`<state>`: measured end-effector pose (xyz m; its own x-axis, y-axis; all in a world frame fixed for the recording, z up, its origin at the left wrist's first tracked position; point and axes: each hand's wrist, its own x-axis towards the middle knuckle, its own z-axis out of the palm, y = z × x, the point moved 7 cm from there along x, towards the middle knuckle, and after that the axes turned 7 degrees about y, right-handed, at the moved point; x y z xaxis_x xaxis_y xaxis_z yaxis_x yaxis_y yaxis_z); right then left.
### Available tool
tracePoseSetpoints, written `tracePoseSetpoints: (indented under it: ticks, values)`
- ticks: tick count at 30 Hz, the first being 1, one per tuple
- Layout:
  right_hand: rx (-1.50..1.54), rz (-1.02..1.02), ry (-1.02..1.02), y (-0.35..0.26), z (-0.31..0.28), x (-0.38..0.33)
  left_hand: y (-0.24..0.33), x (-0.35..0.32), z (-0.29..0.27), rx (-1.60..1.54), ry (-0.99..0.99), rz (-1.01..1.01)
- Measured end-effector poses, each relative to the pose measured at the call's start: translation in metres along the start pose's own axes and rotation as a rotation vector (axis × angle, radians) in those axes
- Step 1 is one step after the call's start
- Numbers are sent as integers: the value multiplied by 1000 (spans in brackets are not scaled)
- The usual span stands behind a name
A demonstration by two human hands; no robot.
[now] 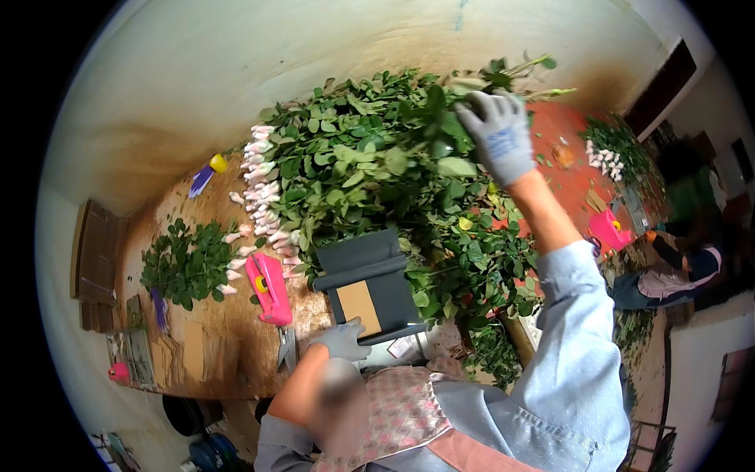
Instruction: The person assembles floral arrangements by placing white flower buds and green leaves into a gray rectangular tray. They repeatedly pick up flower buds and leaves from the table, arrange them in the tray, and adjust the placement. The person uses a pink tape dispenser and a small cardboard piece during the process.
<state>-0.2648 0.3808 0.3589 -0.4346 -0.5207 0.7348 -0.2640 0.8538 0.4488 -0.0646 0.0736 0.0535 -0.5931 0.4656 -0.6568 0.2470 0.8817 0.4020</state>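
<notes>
My left hand [346,340], in a grey glove, rests with fingers spread at the near edge of a dark folded wrapping sheet [365,253]. A tan cardboard piece [359,307] lies on that sheet beside its fingertips. Stretched out to the far right, my gloved right hand [499,135] has its fingers curled around a leafy flower stem [434,110], partly blurred and hidden by the hand. Below and left of it spreads a large pile of leafy stems [362,149]. Pale pink wrapped flower heads [262,185] line the pile's left side.
A pink tape dispenser [269,289] stands left of the sheet, near metal scissors [286,348]. Further left are a smaller leafy bunch [185,263] and cardboard pieces [197,352]. At the far right, a person [684,271] stands by a red table [562,141] with another pink dispenser [610,229].
</notes>
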Motion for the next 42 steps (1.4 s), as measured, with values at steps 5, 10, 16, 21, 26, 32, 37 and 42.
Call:
tracePoseSetpoints:
  ticks: [5, 10, 16, 21, 26, 32, 37, 42]
  values:
    - [102, 155, -108, 22, -32, -59, 13, -11, -12, -9, -57, -49]
    - [314, 339, -295, 22, -6, -180, 11, -4, -7, 13, -61, -23]
    - [-5, 419, -939, 13, 39, -306, 12, -4, -9, -19, -32, 2]
    - [-105, 294, -1013, -22, 16, -250, 8, -7, -7, -43, -23, -27]
    - [827, 114, -668, -155, -3, -145, 13, -13, -16, -27, -16, -38]
    - [602, -278, -1159, -259, 41, -226, 9, -5, -5, -95, 2, -21]
    - [589, -345, -1146, -256, 35, -229, 4, -1, 2, -123, 45, -21]
    - [560, -368, -1190, -268, 16, -185, 8, -5, -2, -78, -11, -30]
